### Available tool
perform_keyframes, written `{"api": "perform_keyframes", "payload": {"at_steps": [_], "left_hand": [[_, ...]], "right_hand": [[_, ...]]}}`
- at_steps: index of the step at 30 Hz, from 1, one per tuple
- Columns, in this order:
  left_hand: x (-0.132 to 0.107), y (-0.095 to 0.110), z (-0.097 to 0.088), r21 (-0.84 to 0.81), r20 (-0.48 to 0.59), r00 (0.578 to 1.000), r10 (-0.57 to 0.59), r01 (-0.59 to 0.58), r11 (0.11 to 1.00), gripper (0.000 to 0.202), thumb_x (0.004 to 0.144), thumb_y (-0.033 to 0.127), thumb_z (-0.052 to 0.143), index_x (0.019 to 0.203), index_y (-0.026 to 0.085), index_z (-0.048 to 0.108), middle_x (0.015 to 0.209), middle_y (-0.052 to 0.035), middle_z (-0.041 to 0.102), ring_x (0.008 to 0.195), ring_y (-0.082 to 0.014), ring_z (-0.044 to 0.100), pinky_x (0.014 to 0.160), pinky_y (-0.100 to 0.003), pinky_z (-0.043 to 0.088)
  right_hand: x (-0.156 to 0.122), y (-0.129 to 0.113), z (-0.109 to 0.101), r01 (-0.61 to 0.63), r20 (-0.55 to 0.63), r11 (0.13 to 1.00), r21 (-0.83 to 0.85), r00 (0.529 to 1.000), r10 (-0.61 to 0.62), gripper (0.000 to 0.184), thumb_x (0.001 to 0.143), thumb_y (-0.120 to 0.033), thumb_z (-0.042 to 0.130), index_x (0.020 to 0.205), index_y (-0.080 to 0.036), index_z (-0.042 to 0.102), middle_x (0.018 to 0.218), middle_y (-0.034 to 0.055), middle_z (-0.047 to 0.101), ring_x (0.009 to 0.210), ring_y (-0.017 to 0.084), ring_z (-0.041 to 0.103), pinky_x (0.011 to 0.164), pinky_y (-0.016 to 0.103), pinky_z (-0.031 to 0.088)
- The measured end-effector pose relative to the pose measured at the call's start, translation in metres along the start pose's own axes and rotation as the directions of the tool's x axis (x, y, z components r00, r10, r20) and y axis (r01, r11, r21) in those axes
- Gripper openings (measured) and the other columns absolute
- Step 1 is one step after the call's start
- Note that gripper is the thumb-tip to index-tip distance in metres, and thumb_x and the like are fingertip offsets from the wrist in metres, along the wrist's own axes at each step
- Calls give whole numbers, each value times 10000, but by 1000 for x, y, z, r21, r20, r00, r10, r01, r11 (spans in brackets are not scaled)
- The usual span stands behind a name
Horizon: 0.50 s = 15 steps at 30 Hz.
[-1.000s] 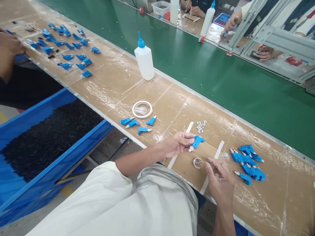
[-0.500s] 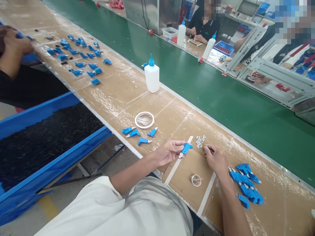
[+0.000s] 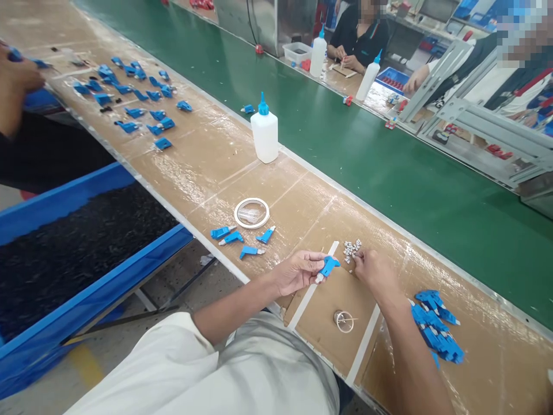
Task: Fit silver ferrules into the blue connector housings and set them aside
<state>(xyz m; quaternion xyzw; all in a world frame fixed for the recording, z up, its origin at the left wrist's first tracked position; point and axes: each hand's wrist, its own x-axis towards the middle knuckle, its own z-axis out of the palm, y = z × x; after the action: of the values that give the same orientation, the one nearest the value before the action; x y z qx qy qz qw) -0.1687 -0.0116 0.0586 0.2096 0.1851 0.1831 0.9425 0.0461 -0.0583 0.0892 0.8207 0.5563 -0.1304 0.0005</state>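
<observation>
My left hand (image 3: 298,271) pinches a small blue plastic connector (image 3: 328,266) with a white tip, held just above the brown bench. My right hand (image 3: 375,272) rests to its right with fingers curled, their tips at a little heap of several tiny grey-white pieces (image 3: 351,249); whether one is gripped I cannot see. A small round clear dish (image 3: 344,320) with a thin stick in it sits on the cardboard pad nearer to me. A pile of several blue connectors (image 3: 436,325) lies to the right of my right forearm.
Three blue connectors (image 3: 242,237) and a white tape ring (image 3: 252,212) lie left of my hands. A white glue bottle (image 3: 264,134) stands by the green conveyor belt (image 3: 345,138). A blue bin (image 3: 78,253) sits lower left. Another person's hand (image 3: 15,86) works among blue connectors far left; people sit across the belt.
My right hand left the clear dish, moved up to the heap of tiny pieces and settled closer to the connector. My left hand kept hold of the blue connector.
</observation>
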Motion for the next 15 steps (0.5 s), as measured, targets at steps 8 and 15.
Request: {"api": "perform_keyframes", "payload": {"at_steps": [8,15], "left_hand": [[2,-5,-3,-14,8,1000,-2,2,1000,395,667,286,887,966,66,754,752,-47,628,621,-81,554,589,-207,384],[2,-5,1,-49,-10,1000,-7,6,999,331,683,237,861,947,69,752,756,-55,642,608,-73,543,584,-199,391]], "right_hand": [[-6,5,-3,-19,-41,996,89,999,23,154,800,-142,581,666,-183,645,810,156,723,848,285,702,721,327,440],[-24,32,-11,-66,3,852,519,997,75,201,801,-383,546,744,-204,617,681,68,728,648,223,706,640,328,527]]}}
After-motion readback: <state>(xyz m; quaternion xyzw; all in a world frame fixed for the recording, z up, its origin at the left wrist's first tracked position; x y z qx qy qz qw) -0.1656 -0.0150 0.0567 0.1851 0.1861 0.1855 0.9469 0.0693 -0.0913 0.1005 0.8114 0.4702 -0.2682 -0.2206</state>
